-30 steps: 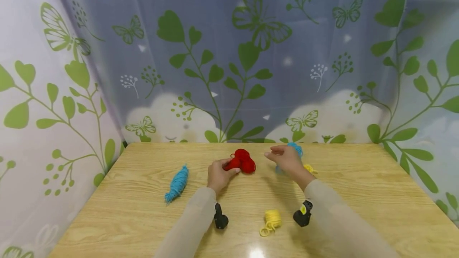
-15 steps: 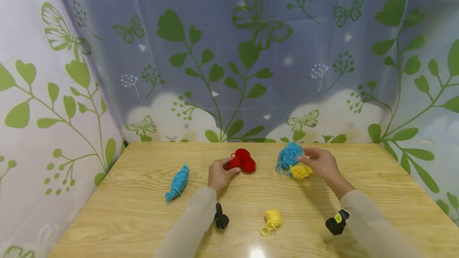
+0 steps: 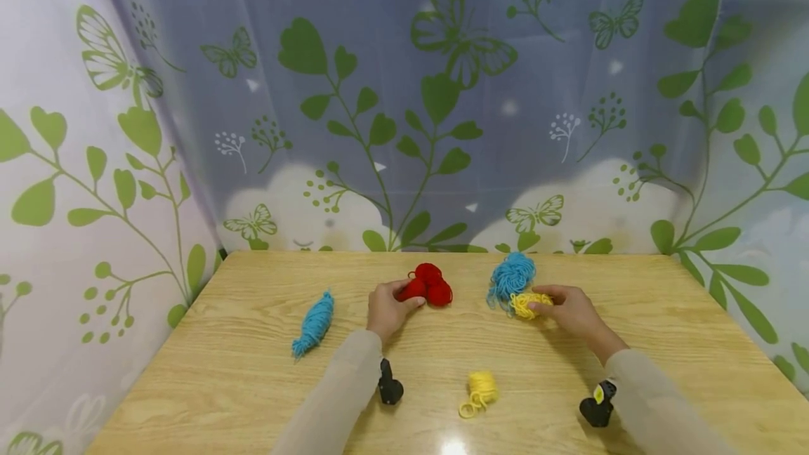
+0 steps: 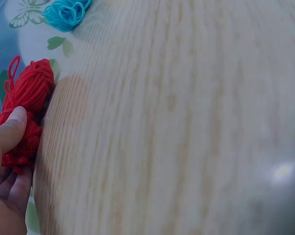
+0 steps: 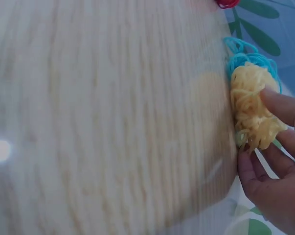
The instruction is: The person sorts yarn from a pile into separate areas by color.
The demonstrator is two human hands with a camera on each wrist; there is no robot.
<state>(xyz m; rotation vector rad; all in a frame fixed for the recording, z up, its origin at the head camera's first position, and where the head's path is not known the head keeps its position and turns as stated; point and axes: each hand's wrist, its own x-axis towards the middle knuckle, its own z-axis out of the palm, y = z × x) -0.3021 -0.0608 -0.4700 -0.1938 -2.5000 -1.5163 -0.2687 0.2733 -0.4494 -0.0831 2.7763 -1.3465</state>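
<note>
Near the back middle of the table, my left hand (image 3: 387, 309) pinches one of several small red yarn bundles (image 3: 436, 292) with thumb and fingers. The left wrist view shows the thumb lying on the red yarn (image 4: 31, 90). Further right, my right hand (image 3: 571, 311) holds a loose yellow yarn bundle (image 3: 523, 305) between thumb and fingers. That bundle lies against the front of a bigger blue yarn bundle (image 3: 513, 274). In the right wrist view the thumb presses the side of the yellow yarn (image 5: 252, 98), and the fingers curl in beneath it.
A long twisted blue yarn skein (image 3: 313, 324) lies on the left of the wooden table (image 3: 240, 385). Closer to the front, a small yellow yarn bundle (image 3: 483, 386) sits with a loose loop beside it. A patterned curtain (image 3: 354, 90) hangs behind the table's back edge.
My right hand has moved right from in front of the blue yarn, then down onto the yellow bundle, which it now grips. The left hand stays on the red yarn.
</note>
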